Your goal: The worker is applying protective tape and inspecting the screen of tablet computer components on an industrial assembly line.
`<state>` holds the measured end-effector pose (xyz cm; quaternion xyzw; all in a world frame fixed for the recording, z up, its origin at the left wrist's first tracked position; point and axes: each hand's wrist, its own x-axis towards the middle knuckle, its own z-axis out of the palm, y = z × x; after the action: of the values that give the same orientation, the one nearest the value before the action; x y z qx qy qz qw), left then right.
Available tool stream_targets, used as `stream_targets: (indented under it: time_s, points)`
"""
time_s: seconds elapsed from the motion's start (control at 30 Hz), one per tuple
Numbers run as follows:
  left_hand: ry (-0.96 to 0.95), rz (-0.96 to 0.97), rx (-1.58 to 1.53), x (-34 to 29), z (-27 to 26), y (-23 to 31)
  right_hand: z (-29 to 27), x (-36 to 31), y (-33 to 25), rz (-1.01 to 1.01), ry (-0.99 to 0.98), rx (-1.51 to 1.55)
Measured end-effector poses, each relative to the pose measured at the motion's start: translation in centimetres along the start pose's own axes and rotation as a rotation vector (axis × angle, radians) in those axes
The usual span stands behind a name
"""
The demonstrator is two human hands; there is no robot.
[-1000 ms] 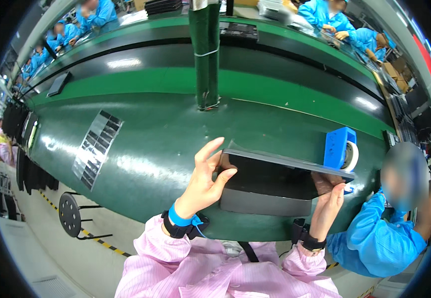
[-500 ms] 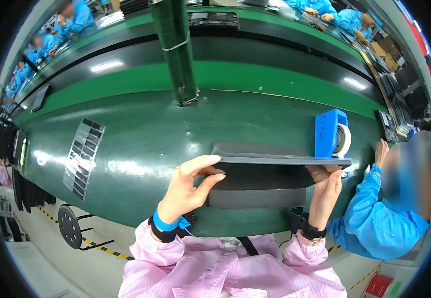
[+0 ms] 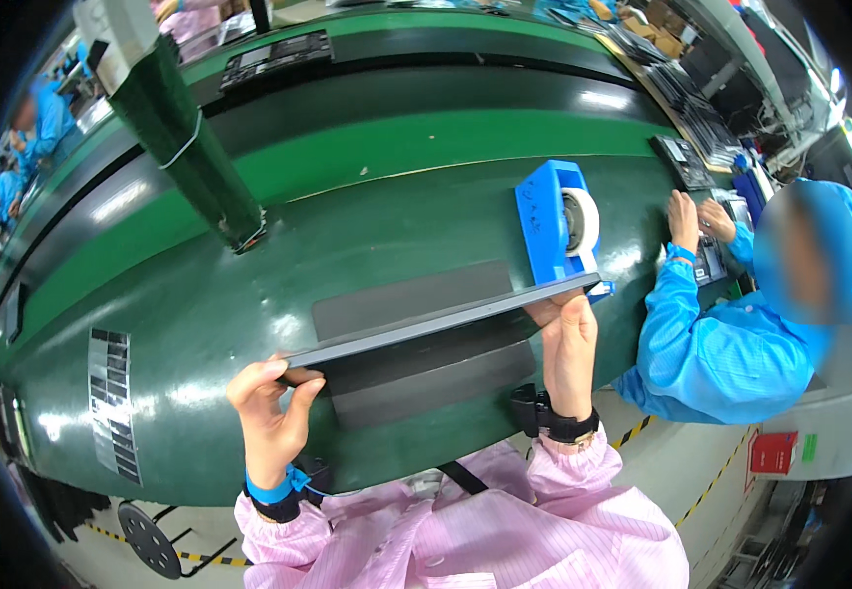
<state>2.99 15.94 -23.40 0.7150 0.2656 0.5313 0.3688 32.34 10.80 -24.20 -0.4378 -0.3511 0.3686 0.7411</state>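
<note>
Panel (image 3: 436, 323) — far side hidden, pole (image 3: 186, 142) — cropped

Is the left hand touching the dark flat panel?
Touching. The head view shows it: the left hand holds the dark flat panel at its left end, fingers meeting that end with no gap visible.

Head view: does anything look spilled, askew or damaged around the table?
Nothing stands out. The left hand and right hand hold the panel near its ends above the grey mat; no spill or damage shows on the table.
</note>
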Motion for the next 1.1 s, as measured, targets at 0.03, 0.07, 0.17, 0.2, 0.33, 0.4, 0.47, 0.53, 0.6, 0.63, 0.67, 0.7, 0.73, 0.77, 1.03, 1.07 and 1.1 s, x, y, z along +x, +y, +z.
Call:
stream_targets:
  time_s: [0.03, 0.07, 0.17, 0.2, 0.33, 0.4, 0.47, 0.53, 0.6, 0.63, 0.67, 0.7, 0.73, 0.77, 1.03, 1.07, 1.1]
  points:
    - [0.029, -0.01, 0.012, -0.1, 0.1, 0.0, -0.4, -0.2, 0.1, 0.053, 0.039, -0.042]
    - [0.057, -0.02, 0.023, -0.3, 0.1, -0.1, -0.6, -0.3, 0.1, 0.105, 0.079, -0.083]
    - [0.058, -0.015, 0.013, -0.7, -0.1, -0.3, 0.2, -0.2, -0.5, 0.027, 0.04, -0.145]
    - [0.065, -0.011, 0.019, -0.5, 0.1, -0.2, 0.1, -0.2, -0.9, 0.026, 0.058, -0.212]
    - [0.068, -0.001, 0.013, -0.4, 0.3, 0.1, -2.4, 0.1, -3.5, -0.082, 0.087, -0.523]
    - [0.067, 0.001, 0.014, -0.7, 0.1, -0.3, -3.7, 1.3, -4.6, -0.22, 0.271, -0.883]
    - [0.07, -0.002, 0.028, -0.9, 0.1, -0.5, -5.8, 2.7, -4.8, -0.432, 0.297, -1.308]
    - [0.063, -0.001, 0.024, -0.9, 0.0, -0.5, -7.3, 3.6, -4.0, -0.394, 0.265, -1.479]
    - [0.05, 0.026, 0.03, -0.8, 0.0, -0.4, -8.1, 4.2, -3.6, -0.255, 0.229, -1.47]
    - [0.083, 0.033, 0.035, -0.5, 0.5, 0.0, -8.0, 4.4, -3.3, -0.179, 0.235, -1.412]
    - [0.081, 0.036, 0.032, -0.6, 0.7, -0.1, -7.9, 4.6, -3.1, -0.105, 0.24, -1.351]
    - [0.096, 0.025, 0.026, -0.8, 0.7, -0.3, -8.1, 4.9, -3.1, -0.107, 0.244, -1.352]
    - [0.111, 0.013, 0.021, -0.9, 0.8, -0.4, -8.5, 5.2, -3.1, 0.014, 0.256, -1.222]
    - [0.109, 0.016, 0.02, -0.8, 0.8, -0.3, -8.7, 5.3, -3.2, 0.131, 0.266, -1.089]
    - [0.076, 0.049, 0.012, -0.5, 0.8, -0.2, -7.6, 4.7, -3.7, 0.171, 0.241, -0.769]
    - [0.076, 0.05, 0.015, -0.6, 0.8, -0.2, -7.7, 4.8, -3.4, 0.167, 0.252, -0.747]
    - [0.084, 0.051, 0.022, -0.6, 0.8, -0.2, -7.8, 4.8, -3.2, 0.163, 0.262, -0.725]
